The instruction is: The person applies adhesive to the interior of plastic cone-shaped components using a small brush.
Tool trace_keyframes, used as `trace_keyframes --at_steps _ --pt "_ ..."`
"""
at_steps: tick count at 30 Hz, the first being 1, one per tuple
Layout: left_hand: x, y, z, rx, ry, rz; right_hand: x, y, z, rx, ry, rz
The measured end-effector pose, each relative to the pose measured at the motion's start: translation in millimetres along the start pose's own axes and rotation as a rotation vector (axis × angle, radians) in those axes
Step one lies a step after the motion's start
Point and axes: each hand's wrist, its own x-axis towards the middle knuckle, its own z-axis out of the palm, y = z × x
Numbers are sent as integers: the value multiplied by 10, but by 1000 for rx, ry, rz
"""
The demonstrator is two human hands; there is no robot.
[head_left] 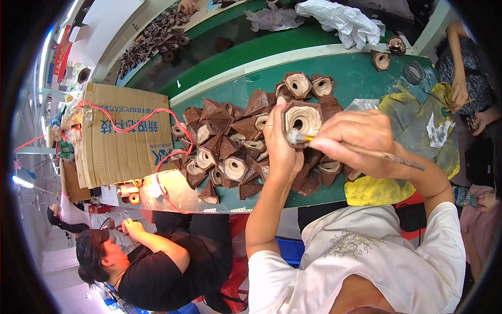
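Note:
My left hand (282,141) grips a brown faceted piece (305,118) with a cream-coloured hollow and a dark hole in its middle. The hollow faces up toward me. Closed round the wooden handle of a paintbrush (387,155), my right hand (361,137) holds its bristles at the lower rim of the hollow. A pile of similar brown pieces (225,141) spreads over the green table to the left of and beneath my hands. Some show cream hollows; others lie with their pointed brown sides up. More of them sit just beyond the held piece.
At the left, a cardboard box (125,136) stands with a red cable (167,178) across it. Yellow-stained cloth (387,191) covers the table's right part, near a round grey container (413,73). White plastic bags (340,21) lie beyond the ledge. Other people sit left and right.

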Motion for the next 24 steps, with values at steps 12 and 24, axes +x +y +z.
trace_keyframes --at_steps 12,24 --pt "36 -10 -141 8 -158 92 13 21 82 -134 151 -94" --pt "-26 21 -50 65 -21 120 -59 97 -70 -223 55 -91"
